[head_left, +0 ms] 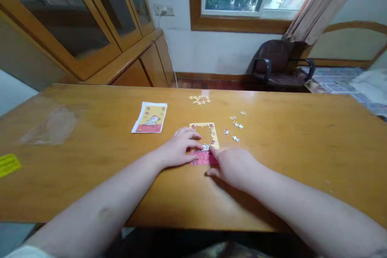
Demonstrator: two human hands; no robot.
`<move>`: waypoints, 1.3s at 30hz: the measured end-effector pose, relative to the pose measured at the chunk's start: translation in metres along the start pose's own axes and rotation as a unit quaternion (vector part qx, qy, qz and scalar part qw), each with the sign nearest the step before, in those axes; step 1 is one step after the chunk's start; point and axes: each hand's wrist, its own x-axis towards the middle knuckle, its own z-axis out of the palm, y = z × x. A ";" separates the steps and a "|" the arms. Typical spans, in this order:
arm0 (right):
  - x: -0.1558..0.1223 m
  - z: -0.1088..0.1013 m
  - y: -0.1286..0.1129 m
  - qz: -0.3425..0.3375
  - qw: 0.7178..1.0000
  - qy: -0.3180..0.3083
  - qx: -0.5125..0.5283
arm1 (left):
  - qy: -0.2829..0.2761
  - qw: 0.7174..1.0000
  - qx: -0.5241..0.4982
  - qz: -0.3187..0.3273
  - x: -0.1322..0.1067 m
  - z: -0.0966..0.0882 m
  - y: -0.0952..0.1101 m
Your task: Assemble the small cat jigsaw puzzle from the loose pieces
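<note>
A small, partly assembled jigsaw puzzle (208, 137) with a yellow border and red bottom lies on the wooden table (302, 157). My left hand (178, 147) rests on its left edge, fingers spread flat over the pieces. At the lower right corner, my right hand (232, 165) has its fingertips pressed on the red bottom rows; its fingers are curled and partly hidden. A reference picture card (150, 117) lies to the left. Loose pieces (236, 125) sit to the right, and another cluster of pieces (200, 99) lies farther back.
A clear plastic bag (51, 125) and a yellow label (9, 164) lie at the table's left. Wooden glass-door cabinets (90, 28) stand at the left, and a dark armchair (281, 64) sits under the window.
</note>
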 end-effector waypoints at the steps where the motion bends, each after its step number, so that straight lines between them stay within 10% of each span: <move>1: 0.001 0.000 0.000 0.001 1.000 -0.001 0.002 | 0.003 1.000 -0.001 0.001 0.000 0.000 0.000; 39: 0.025 0.002 0.013 0.019 0.995 0.093 0.004 | 0.006 1.000 -0.011 0.010 0.002 0.002 -0.005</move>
